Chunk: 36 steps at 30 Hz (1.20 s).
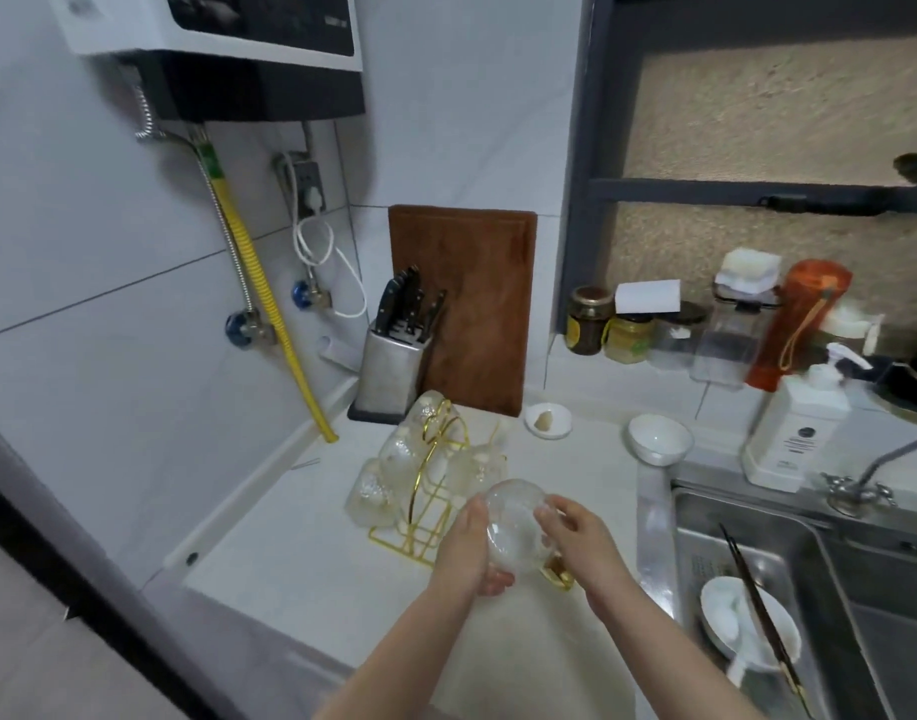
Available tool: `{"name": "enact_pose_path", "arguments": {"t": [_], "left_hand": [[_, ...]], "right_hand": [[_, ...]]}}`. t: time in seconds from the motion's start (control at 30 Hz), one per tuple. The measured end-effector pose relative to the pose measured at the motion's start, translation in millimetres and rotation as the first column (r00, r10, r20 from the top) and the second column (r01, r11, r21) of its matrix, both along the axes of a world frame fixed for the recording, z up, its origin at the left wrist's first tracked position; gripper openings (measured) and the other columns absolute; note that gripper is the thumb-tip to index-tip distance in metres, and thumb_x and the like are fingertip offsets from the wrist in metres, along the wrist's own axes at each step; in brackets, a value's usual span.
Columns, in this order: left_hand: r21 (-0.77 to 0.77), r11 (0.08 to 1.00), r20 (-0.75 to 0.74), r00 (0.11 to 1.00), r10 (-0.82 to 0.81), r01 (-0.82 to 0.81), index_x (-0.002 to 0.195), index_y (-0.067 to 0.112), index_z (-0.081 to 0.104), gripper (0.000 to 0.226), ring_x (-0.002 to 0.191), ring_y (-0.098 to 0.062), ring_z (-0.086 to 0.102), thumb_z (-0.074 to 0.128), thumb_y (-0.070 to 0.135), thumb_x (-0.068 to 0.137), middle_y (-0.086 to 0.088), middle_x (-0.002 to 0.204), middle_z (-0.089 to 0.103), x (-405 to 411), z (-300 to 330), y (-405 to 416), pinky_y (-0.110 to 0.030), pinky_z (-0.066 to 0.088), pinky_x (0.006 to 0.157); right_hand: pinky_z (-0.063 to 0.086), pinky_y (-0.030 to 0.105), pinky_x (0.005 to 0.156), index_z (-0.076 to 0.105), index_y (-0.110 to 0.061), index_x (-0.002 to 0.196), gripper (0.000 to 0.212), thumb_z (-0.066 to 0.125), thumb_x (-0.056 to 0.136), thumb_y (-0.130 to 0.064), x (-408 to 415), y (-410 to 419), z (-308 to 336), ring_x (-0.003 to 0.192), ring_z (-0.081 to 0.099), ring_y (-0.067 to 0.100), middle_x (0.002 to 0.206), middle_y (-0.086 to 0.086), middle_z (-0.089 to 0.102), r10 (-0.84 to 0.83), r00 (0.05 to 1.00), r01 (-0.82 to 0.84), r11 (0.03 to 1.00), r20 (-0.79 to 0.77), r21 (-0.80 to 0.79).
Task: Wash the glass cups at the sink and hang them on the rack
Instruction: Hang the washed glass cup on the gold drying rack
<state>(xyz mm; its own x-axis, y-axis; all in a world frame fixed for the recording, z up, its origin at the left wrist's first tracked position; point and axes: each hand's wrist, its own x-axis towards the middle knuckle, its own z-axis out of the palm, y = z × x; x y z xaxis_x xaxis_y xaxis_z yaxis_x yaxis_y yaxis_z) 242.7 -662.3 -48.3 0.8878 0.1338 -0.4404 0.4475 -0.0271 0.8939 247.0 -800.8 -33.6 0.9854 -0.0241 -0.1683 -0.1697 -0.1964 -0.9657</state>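
Glass cup [516,530] held in both hands above the white counter [300,537], just in front of the gold wire rack [435,491] at the counter's middle, with the steel sink [757,532] off to the right. The left hand [469,550] cups it from the left side and underneath, fingers wrapped round the bottom edge; the right hand [576,532] closes on its right side, where a gold handle [557,574] shows below the palm. The cup lies tipped, its round end facing the camera and its long axis running roughly from the person towards the rack, so the rack stands directly beyond the grip, and the left hand is the nearer to it. Several hung cups [394,459] already crowd the rack's left side and top; the free pegs seem to be on the near right, which is likely where this one must go, handle first. Behind the rack, a knife block [391,366] and a wooden cutting board [472,304] lean at the counter's back edge against grey tiled wall. A small white bowl [659,439] sits near the sink's back left corner; a dish and chopsticks [757,605] lie in the basin.
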Motion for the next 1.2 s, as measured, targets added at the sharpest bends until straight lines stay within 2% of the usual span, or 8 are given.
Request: {"name": "enact_pose_path", "arguments": {"t": [0.1, 0.2, 0.37, 0.6, 0.83, 0.97, 1.1, 1.2], "left_hand": [[0.049, 0.998, 0.026, 0.999, 0.036, -0.037, 0.120, 0.028, 0.053, 0.043, 0.050, -0.021, 0.064, 0.024, 0.051, 0.098, -0.016, 0.100, 0.070, 7.3, -2.7, 7.4, -0.027, 0.053, 0.051], [0.057, 0.994, 0.065, 0.994, 0.086, -0.090, 0.122, 0.031, 0.052, 0.043, 0.051, -0.022, 0.065, 0.025, 0.052, 0.097, -0.012, 0.111, 0.066, 16.8, -5.6, 14.1, -0.031, 0.057, 0.056], [0.104, 0.983, 0.078, 0.986, 0.144, -0.152, 0.126, 0.030, 0.051, 0.044, 0.056, -0.024, 0.068, 0.024, 0.051, 0.098, -0.007, 0.116, 0.062, 22.4, -2.6, 24.6, -0.035, 0.059, 0.058], [0.257, 0.962, 0.103, 0.992, 0.066, -0.091, 0.136, 0.032, 0.045, 0.045, 0.071, -0.023, 0.068, 0.037, 0.051, 0.097, 0.009, 0.108, 0.058, 19.9, -8.3, 39.0, -0.043, 0.058, 0.070], [0.360, 0.933, 0.051, 0.999, -0.005, -0.013, 0.144, 0.024, 0.038, 0.055, 0.073, -0.027, 0.069, 0.043, 0.049, 0.096, -0.001, 0.140, 0.048, 31.9, -25.5, 52.1, -0.036, 0.059, 0.071], [0.394, 0.918, 0.018, 0.999, -0.049, 0.038, 0.145, 0.026, 0.036, 0.057, 0.093, -0.030, 0.069, 0.044, 0.051, 0.095, 0.000, 0.143, 0.046, 37.4, -32.4, 60.0, -0.034, 0.059, 0.071], [0.475, 0.877, 0.017, 0.996, -0.090, 0.072, 0.144, 0.026, 0.038, 0.059, 0.109, -0.028, 0.064, 0.044, 0.055, 0.093, 0.000, 0.142, 0.049, 42.4, -43.0, 65.9, -0.044, 0.053, 0.092], [0.508, 0.857, 0.019, 0.993, -0.116, 0.090, 0.142, 0.025, 0.041, 0.059, 0.108, -0.027, 0.064, 0.045, 0.055, 0.092, 0.001, 0.140, 0.051, 43.7, -47.6, 69.1, -0.043, 0.052, 0.093]], "right_hand": [[0.050, 0.043, 0.089, 0.068, -0.010, 0.099, 0.015, 0.058, 0.092, -0.018, 17.6, 6.7, -3.4, 0.081, 0.060, 0.017, 0.089, 0.004, 0.067, 0.067, 0.998, -0.067, 0.998, -0.001, -0.004], [0.051, 0.038, 0.085, 0.068, -0.022, 0.094, 0.011, 0.058, 0.093, -0.021, 37.5, 12.4, -9.7, 0.084, 0.064, 0.016, 0.095, 0.004, 0.071, 0.124, 0.992, -0.124, 0.992, 0.000, 0.010], [0.050, 0.035, 0.093, 0.062, -0.014, 0.123, 0.036, 0.062, 0.090, -0.027, 63.6, 25.0, -21.1, 0.107, 0.063, 0.021, 0.116, 0.004, 0.067, 0.187, 0.981, -0.184, 0.982, -0.055, 0.041], [0.044, 0.020, 0.064, 0.052, -0.012, 0.118, 0.031, 0.061, 0.091, -0.026, 75.5, 35.2, -41.2, 0.086, 0.060, 0.011, 0.111, 0.007, 0.061, 0.185, 0.973, -0.179, 0.982, -0.135, 0.054], [0.045, 0.025, 0.065, 0.058, -0.004, 0.119, 0.033, 0.061, 0.091, -0.022, 82.5, 46.7, -70.5, 0.078, 0.057, 0.016, 0.092, 0.001, 0.059, 0.129, 0.964, -0.128, 0.992, -0.231, 0.022], [0.048, 0.028, 0.069, 0.059, -0.009, 0.112, 0.023, 0.060, 0.092, -0.018, 82.4, 55.7, -76.5, 0.079, 0.058, 0.017, 0.091, 0.003, 0.061, 0.075, 0.967, -0.068, 0.997, -0.243, 0.037], [0.048, 0.035, 0.076, 0.062, -0.016, 0.090, 0.006, 0.059, 0.092, -0.012, 81.1, 60.7, -76.3, 0.079, 0.057, 0.018, 0.083, 0.001, 0.060, 0.055, 0.963, -0.041, 0.998, -0.263, 0.056], [0.047, 0.026, 0.067, 0.062, -0.017, 0.088, 0.006, 0.058, 0.092, -0.014, 81.6, 62.6, -78.3, 0.075, 0.056, 0.014, 0.084, 0.002, 0.060, 0.052, 0.966, -0.035, 0.997, -0.255, 0.072]]}}
